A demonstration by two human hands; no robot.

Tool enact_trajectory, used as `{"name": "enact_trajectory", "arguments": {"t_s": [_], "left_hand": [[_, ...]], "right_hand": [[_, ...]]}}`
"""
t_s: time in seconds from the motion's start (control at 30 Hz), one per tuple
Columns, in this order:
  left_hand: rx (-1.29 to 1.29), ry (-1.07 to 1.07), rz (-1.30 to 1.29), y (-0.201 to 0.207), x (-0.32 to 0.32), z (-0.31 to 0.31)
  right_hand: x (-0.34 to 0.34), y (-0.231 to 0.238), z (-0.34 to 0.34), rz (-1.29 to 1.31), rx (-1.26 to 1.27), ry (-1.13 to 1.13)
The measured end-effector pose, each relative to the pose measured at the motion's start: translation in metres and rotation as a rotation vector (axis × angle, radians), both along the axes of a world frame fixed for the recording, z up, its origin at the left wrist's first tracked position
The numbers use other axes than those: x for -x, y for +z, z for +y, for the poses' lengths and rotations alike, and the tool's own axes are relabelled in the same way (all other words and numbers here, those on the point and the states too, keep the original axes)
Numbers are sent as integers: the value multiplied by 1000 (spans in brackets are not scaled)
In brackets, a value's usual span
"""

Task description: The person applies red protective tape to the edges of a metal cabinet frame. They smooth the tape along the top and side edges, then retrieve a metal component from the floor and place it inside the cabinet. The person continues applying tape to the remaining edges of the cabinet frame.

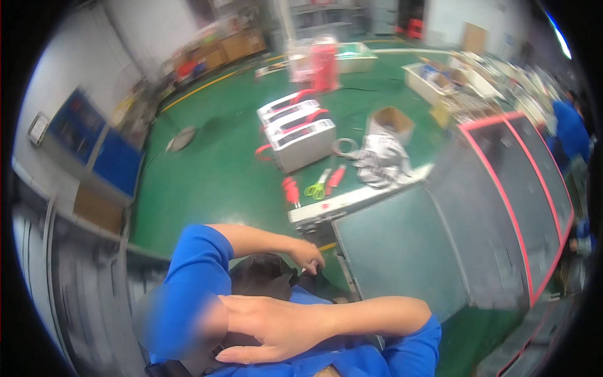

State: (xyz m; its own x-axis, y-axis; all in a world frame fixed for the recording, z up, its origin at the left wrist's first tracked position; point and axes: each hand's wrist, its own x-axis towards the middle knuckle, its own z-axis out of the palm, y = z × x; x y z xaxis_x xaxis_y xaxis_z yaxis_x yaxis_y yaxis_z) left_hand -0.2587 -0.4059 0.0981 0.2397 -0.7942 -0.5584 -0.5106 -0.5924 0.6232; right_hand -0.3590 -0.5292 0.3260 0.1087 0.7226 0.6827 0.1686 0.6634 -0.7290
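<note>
My left hand [308, 256] hangs low at the end of a bent arm, in front of my dark trousers [264, 270], left of a conveyor's end. Its fingers curl downward and close together; a small pale spot shows at the fingertips, too small to name. Across my body reaches my right hand [267, 327], laid flat against my left blue sleeve [198, 257] with the thumb apart. A blurred round patch hides its fingertips. Past the conveyor's white end rail lie green-handled scissors [318, 185], a red-handled tool [291, 190] and another red tool [336, 179].
The conveyor belt [399, 251] runs at right into a dark, red-edged machine housing [496, 182]. Ahead stand white cases [301, 144] with red straps, a tape roll [345, 147], a crumpled silvery bag [382, 160] and a cardboard box [391, 122]. Blue cabinets [94, 141] line the left wall.
</note>
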Motion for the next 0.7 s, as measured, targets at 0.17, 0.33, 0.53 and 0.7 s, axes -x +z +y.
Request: {"name": "enact_trajectory", "arguments": {"t_s": [0.17, 0.33, 0.53, 0.7], "left_hand": [[-219, 231, 211, -39, 101, 100], [-249, 299, 271, -25, 173, 147], [-192, 691, 359, -47, 300, 163], [-173, 1012, 468, -58, 395, 126]], "right_hand": [[19, 2, 51, -132, 115, 243], [42, 15, 119, -202, 137, 565], [75, 15, 171, -244, 92, 943], [105, 34, 172, 12, -103, 1204]]}}
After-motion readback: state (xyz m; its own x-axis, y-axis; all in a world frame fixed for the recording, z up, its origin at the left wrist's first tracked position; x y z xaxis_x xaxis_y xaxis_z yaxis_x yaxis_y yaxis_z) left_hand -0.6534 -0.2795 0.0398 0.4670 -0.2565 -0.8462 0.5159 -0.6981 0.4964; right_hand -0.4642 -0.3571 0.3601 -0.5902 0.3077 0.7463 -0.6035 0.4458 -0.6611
